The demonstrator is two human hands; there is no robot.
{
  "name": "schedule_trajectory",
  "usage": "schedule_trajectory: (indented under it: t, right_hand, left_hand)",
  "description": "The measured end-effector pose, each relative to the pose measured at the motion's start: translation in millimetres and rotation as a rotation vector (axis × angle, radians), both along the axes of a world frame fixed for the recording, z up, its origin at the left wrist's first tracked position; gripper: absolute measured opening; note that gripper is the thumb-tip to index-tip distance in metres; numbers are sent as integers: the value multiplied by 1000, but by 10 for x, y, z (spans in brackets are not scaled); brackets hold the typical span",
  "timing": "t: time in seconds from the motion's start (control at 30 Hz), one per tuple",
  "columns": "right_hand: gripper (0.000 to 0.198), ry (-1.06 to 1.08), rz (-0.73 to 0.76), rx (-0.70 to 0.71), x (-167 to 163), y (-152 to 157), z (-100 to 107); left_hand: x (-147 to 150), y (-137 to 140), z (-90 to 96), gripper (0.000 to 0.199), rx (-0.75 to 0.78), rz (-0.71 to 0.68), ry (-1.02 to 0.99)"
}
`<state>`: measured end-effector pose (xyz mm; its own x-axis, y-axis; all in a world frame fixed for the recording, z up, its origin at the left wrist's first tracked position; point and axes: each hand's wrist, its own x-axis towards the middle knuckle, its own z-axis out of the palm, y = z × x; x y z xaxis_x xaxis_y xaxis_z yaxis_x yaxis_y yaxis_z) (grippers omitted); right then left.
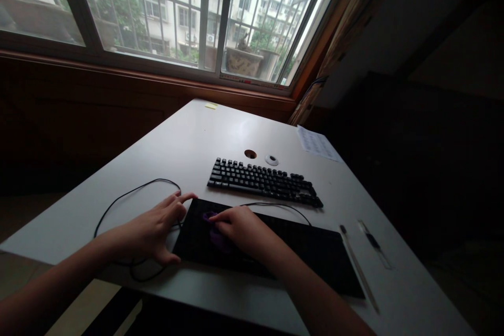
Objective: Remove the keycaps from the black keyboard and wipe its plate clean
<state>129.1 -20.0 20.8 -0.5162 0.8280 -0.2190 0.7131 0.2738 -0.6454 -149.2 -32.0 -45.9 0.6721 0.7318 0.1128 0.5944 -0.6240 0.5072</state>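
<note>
A long, flat black panel (318, 252) lies on the white table in front of me; its exact kind is too dark to make out. My left hand (157, 226) spans its left end, thumb at the near corner and index finger at the far corner. Over the panel's left part, my right hand (246, 231) is closed on a crumpled purple cloth (220, 240) that touches the dark surface. Just beyond the panel sits a black keyboard (262, 181) with rows of keycaps and some gaps near its right end.
A thin black cable (126, 197) loops left of the panel. To the right lie a slim brush-like stick (360, 273) and a small tool (372, 241). A round hole (250, 154), a white ring (271, 159), papers (318, 143) and a yellow note (211, 106) are farther back.
</note>
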Motion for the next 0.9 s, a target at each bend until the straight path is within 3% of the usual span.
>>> schedule_trajectory:
  t: [0.47, 0.9]
  right_hand:
    - [39, -141, 13, 43, 363, 33, 113]
    - [40, -220, -91, 25, 1046, -130, 189]
  left_hand:
    - [-23, 2, -29, 65, -24, 19, -7]
    - [-24, -18, 23, 62, -52, 26, 0]
